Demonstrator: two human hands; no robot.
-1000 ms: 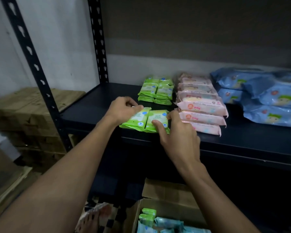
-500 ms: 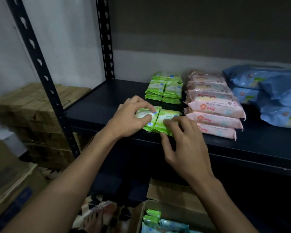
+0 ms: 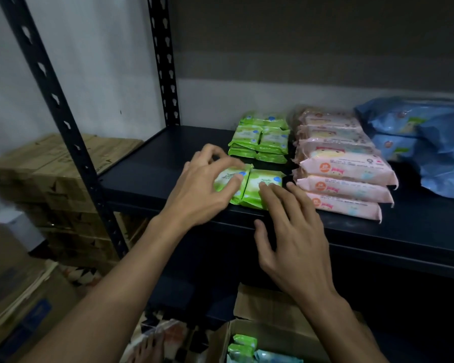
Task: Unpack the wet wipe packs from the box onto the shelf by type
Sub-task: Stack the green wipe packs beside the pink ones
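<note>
Two small green wipe packs lie side by side at the front of the dark shelf. My left hand hovers over the left pack with spread, relaxed fingers, its thumb touching the pack's top. My right hand reaches up with straight fingers, and its fingertips touch the near edge of the right pack. Behind them stands a stack of green packs. To the right come pink packs, then blue packs. The open cardboard box below holds more green packs.
A perforated black upright stands at the shelf's front left corner, another at the back. Brown cartons are stacked left of the rack. My foot rests on a patterned floor beside the box. Bare shelf lies left of the green packs.
My left hand has loosened its hold on the left green pack and spread its fingers. My right hand has slid back toward the shelf's front edge.
</note>
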